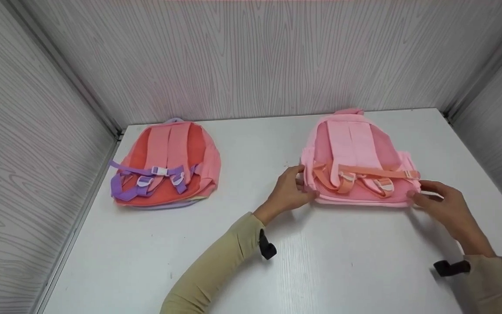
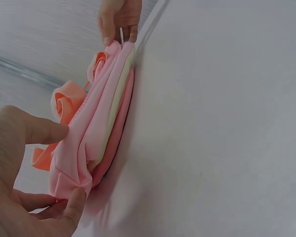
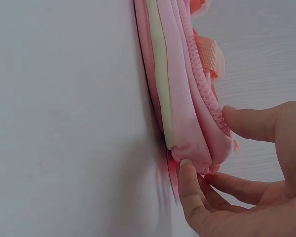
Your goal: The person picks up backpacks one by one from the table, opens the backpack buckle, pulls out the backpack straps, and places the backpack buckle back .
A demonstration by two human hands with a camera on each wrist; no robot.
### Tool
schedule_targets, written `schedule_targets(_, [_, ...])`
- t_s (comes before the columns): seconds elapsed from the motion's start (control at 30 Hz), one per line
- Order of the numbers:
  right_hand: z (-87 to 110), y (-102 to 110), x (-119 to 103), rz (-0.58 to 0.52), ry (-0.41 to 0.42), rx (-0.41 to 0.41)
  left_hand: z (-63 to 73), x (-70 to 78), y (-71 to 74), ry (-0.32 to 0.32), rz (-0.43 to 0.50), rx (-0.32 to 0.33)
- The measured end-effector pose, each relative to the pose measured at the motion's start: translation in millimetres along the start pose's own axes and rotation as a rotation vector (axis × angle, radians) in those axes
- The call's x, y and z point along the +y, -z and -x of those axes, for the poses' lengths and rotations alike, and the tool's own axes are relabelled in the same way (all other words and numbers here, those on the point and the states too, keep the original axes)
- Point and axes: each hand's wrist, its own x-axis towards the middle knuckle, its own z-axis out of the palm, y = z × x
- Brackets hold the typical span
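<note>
A pink backpack (image 1: 355,139) lies strap side up on the white table, its orange webbing and pale buckles across the lower part. My left hand (image 1: 289,189) grips its lower left corner, with thumb on the upper face and fingers at the side and edge. At the lower right corner my right hand (image 1: 447,207) pinches the fabric in the same way. In the right wrist view, the backpack's edge (image 3: 180,89) shows a pale yellow band between pink layers. The bag's front faces down and is hidden.
A second backpack (image 1: 172,148), coral and red with purple straps, lies strap side up at the table's left. Grey wood-grain panels (image 1: 251,56) stand behind and at both sides of the white table (image 1: 320,261). A black strap (image 1: 267,246) hangs from the left sleeve.
</note>
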Motion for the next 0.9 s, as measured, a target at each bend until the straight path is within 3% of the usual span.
schedule_targets(0.2, [-8.5, 9.6, 6.0, -0.037, -0.079, -0.031, -9.3, 1.8, -6.0, 0.026, 0.051, 0.020])
schedule_targets(0.37, [-14.8, 15.0, 9.7, -0.131, -0.114, -0.023, -16.2, 4.0, -12.8, 0.005, 0.108, 0.032])
schedule_targets(0.63, [-20.6, 23.4, 13.5, -0.230, -0.164, 0.012, -25.8, 12.0, -27.4, 0.028, 0.110, 0.053])
schedule_targets(0.9, [-25.7, 31.1, 19.4, -0.414, -0.210, 0.021, -31.5, 15.2, -41.7, 0.033, 0.169, 0.067])
